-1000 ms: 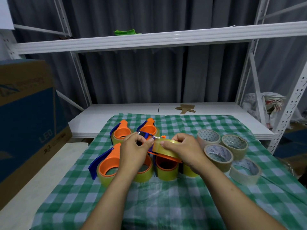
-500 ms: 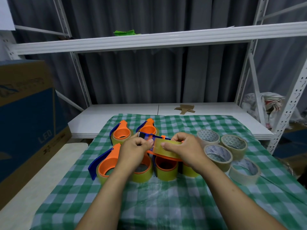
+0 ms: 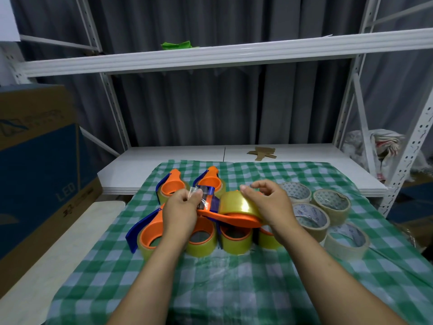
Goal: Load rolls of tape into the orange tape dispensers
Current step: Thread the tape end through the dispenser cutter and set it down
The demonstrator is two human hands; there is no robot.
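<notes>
Grey curtain point(image 3: 199, 109) at the back, white shelving point(image 3: 210, 58) across it, and down front a surface under a green checked cloth point(image 3: 234, 289). All the action is in the middle. One orange dispenser point(image 3: 232, 218) is up off the cloth, held above a cluster of loaded dispensers point(image 3: 235, 239), and it has a yellowish tape roll point(image 3: 239, 205) seated in it. The left hand point(image 3: 180, 207) has thumb and forefinger pinching the clear tape end point(image 3: 195, 192), which runs across the blue guard point(image 3: 207, 195) at the nose. The right hand point(image 3: 267, 202) sits at the rear of the roll, thumb and forefinger curled and lifted just off its top. Whether its lower fingers grip underneath, I cannot tell; they're hidden.

Here's the risky bit, to my eye. That loose end is crumpled already. Let it go slack and it could fold onto itself or stick to the fingertips. Pull it off line and it may lie skewed over the guard. The rear hold looks light too, so a hard tug from the left might twist the dispenser or drop it onto the ones below.

Four spare rolls point(image 3: 331, 202) wait just beside the right wrist.
</notes>
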